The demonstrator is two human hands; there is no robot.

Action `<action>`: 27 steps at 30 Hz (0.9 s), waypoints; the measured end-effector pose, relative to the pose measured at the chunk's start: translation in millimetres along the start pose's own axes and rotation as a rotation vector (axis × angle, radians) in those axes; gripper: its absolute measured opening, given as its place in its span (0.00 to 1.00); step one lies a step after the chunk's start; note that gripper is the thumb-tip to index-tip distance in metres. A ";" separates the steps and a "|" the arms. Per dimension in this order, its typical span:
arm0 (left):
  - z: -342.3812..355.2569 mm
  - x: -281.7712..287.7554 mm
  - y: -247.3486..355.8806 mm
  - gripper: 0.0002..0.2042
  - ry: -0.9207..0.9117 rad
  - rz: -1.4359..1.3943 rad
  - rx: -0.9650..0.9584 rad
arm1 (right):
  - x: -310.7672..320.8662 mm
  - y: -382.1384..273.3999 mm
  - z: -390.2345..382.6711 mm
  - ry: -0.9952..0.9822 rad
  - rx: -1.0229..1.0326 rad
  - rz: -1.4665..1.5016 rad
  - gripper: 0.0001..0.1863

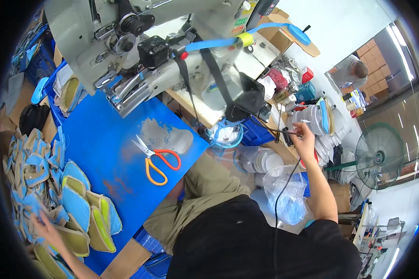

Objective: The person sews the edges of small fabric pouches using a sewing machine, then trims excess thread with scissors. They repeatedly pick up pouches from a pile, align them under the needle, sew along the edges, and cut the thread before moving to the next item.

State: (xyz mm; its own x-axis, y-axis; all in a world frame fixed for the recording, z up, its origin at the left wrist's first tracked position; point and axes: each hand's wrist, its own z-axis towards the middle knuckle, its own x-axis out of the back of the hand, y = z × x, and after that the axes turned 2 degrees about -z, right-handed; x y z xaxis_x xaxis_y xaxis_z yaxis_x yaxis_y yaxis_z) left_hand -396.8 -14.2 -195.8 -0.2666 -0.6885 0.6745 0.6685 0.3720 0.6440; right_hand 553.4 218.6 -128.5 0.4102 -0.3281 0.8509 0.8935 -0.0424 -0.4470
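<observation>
My left hand (45,229) reaches to the lower left, fingers stretched out and a little blurred, at a heap of blue and beige fabric pieces (35,169). Beside it lie stacked padded fabric pieces (77,204) in blue and olive with yellow-green edges. At the right, my right hand (304,142) pinches a thin black cable (284,189), which hangs down across my black shirt. Scissors (152,157) with one orange and one red handle rest partly spread on the blue tabletop (102,135), away from both hands.
A grey sewing machine (79,42) stands over the table, with a blue tape (214,44) fed across it. Right of it are a clear plastic bag (284,195), stacked white rolls (309,121) and a green fan (379,156). Another person (351,72) is far behind.
</observation>
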 end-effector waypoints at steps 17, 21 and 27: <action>-77.3 9.2 233.7 0.09 0.123 -0.888 -0.051 | -63.3 -126.2 -148.0 -1.361 0.662 0.670 0.33; -86.1 -31.4 279.5 0.12 0.248 -0.933 0.049 | -45.9 -161.8 -111.5 -0.965 0.738 0.826 0.46; -71.9 -69.3 348.1 0.07 0.043 -0.782 -0.116 | 59.2 -87.0 -49.6 0.528 0.403 1.308 0.33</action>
State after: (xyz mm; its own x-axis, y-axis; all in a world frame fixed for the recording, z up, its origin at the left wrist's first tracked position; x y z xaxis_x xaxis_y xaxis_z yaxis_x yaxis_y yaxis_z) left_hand -95.7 118.2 -44.3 -0.6635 -0.7478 0.0253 0.3670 -0.2959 0.8819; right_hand 490.8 156.1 -52.9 0.9165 -0.2281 -0.3287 -0.0290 0.7816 -0.6231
